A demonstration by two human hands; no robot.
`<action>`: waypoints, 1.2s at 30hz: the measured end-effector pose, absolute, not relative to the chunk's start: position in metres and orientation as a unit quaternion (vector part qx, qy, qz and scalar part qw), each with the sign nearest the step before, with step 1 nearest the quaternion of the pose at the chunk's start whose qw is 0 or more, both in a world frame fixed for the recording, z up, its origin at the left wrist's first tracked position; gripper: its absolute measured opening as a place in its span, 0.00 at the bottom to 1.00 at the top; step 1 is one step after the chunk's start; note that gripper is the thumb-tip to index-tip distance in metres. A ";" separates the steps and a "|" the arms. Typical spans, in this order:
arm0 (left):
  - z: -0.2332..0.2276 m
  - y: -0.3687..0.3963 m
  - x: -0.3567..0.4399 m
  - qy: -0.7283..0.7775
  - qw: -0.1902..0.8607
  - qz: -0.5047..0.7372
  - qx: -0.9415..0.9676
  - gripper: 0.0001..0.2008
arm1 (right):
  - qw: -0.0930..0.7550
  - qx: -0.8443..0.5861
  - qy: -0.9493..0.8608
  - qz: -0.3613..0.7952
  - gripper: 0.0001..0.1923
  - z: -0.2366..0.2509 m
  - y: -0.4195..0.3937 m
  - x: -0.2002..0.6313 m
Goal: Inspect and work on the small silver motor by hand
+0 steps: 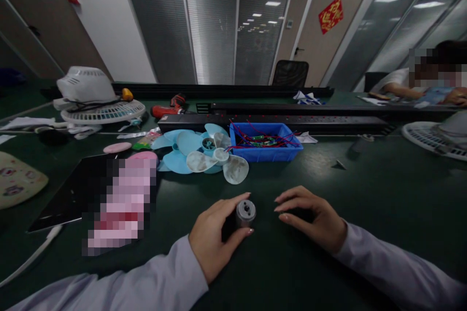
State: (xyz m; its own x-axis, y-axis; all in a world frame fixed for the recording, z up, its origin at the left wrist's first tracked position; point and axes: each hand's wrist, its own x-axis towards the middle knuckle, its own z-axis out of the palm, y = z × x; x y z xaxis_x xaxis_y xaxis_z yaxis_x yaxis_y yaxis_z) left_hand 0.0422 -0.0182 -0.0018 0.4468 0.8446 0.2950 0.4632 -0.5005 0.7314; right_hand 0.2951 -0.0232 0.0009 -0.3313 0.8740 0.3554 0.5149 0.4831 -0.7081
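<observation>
A small silver metal cylinder [246, 211], like a little motor body with a hole and two smaller marks in its top face, stands upright on the dark green table. My left hand [221, 233] is wrapped around its left side, thumb and fingers against it. To the right of the cylinder, my right hand [310, 214] hovers with fingers apart and curved, holding nothing and not touching it. Beyond my hands lie fan blades, some light blue [182, 148] and one whitish, dirty set [221, 156], beside a blue bin [270, 150] with circuit boards and red and blue wires.
At the back left stands a white fan [85, 90] near a red power drill [170, 107]. A long black power strip [273, 121] crosses the table. A black tablet [69, 194] and a pink item [126, 194] lie left. Another person [412, 80] sits far right.
</observation>
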 end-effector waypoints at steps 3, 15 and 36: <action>0.000 -0.019 0.043 0.416 0.305 0.333 0.790 0.28 | 0.329 -0.458 -0.799 0.210 0.06 -0.002 -0.027 0.307; 0.000 -0.019 0.044 0.424 0.321 0.343 0.774 0.28 | 0.307 -0.468 -0.802 0.207 0.10 -0.003 -0.028 0.306; -0.005 -0.017 0.044 0.391 0.278 0.350 0.804 0.24 | 0.551 -0.344 -0.736 0.191 0.08 0.015 -0.012 0.216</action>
